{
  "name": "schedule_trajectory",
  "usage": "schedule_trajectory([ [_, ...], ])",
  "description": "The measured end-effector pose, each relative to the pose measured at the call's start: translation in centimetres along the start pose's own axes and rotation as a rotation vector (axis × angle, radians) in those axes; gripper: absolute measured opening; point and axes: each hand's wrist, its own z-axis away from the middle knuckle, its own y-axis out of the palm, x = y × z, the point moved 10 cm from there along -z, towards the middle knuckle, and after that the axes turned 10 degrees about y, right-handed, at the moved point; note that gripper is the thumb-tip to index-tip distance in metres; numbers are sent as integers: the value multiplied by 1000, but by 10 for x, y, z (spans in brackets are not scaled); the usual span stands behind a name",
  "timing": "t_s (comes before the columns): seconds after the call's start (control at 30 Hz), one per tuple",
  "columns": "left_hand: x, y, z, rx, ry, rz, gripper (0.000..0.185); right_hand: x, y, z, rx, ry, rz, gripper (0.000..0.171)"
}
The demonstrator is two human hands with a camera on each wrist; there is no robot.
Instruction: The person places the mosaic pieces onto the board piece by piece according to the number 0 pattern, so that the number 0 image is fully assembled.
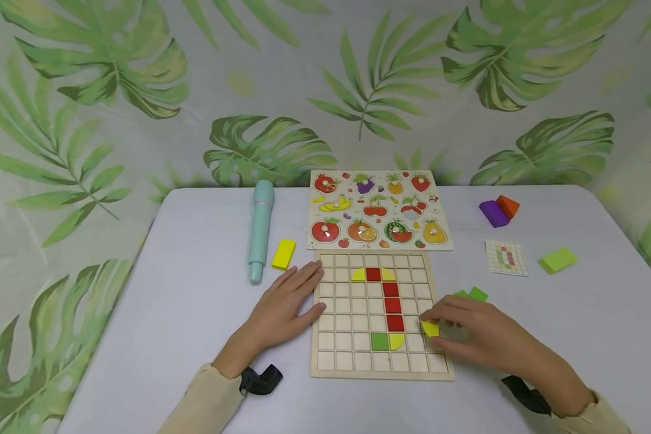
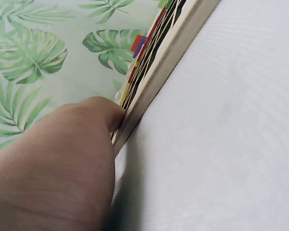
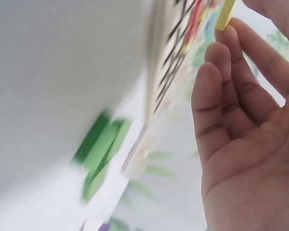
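Note:
A wooden grid board (image 1: 327, 360) lies on the table with several tiles in its cells. Red tiles (image 1: 393, 306) run down a column, a green tile (image 1: 380, 341) sits low, and rounded yellow tiles (image 1: 396, 342) lie at the corners of the figure. My left hand (image 1: 287, 307) rests along the board's left edge, fingers extended onto it. Over the right edge, my right hand (image 1: 480, 328) pinches a yellow tile (image 3: 227, 14) between thumb and fingertips. Part of that tile is hidden by the fingers.
Behind the board lies a fruit knob puzzle (image 1: 380, 211). Left of it are a teal microphone-shaped stick (image 1: 260, 232) and a yellow block (image 1: 284, 254). To the right are green pieces (image 1: 478, 294), a pattern card (image 1: 507, 258), a light green block (image 1: 557, 260), and purple (image 1: 493, 214) and orange (image 1: 507, 206) blocks.

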Motion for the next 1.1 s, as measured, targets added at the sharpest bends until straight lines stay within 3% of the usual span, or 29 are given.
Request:
schedule_trajectory([
  [0.53, -4, -2, -1, 0, -2, 2, 68, 60, 40, -46, 103, -97, -30, 29],
  [1.1, -1, -1, 0, 17, -5, -27, 69, 73, 67, -59, 201, -77, -14, 25],
])
